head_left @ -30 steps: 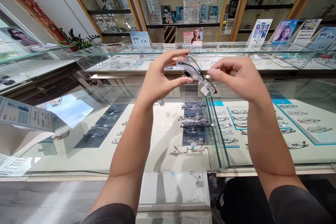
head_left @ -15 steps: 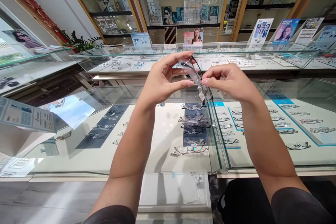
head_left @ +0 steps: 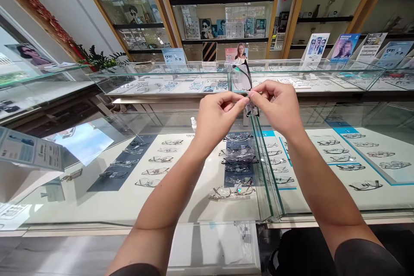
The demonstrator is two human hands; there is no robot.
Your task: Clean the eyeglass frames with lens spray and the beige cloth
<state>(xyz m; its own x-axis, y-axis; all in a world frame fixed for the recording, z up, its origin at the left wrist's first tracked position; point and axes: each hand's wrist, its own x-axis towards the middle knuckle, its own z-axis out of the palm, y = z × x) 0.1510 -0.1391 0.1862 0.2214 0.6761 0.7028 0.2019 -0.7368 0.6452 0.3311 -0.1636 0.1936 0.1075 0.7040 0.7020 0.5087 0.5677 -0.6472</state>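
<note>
Two bare hands met at the middle of a pair of eyeglasses (head_left: 242,76), lifted above a glass counter case (head_left: 110,207) in a shop lined with spectacles. Half a second earlier the left hand (head_left: 220,116) was spread wide, thumb and fingers around one lens; by this moment its thumb and forefinger had closed into a pinch low on the frame. The right hand (head_left: 278,105), which had reached the frame's middle by then, kept its own fingertips pinched there, so that both hands gripped the eyeglasses with their fingertips almost touching. The eyeglasses had swung more upright too: one dark-rimmed lens rose clear above the grip, while the other hung just below it, partly hidden behind the fingers. What exactly each fingertip pressed on was too small to tell. The change appeared to turn the work from a one-handed hold, with the second hand assisting, into close two-handed handling at the centre of the frame, leaving the upper lens uncovered. Below the grip, more spectacles lay on a dark strip (head_left: 238,169) inside the case; to its left, beyond the wrist, stood a small white bottle (head_left: 193,123). Past the grip, behind the raised lens, a pink display card (head_left: 230,54) stood by a striped panel (head_left: 209,53)
</note>
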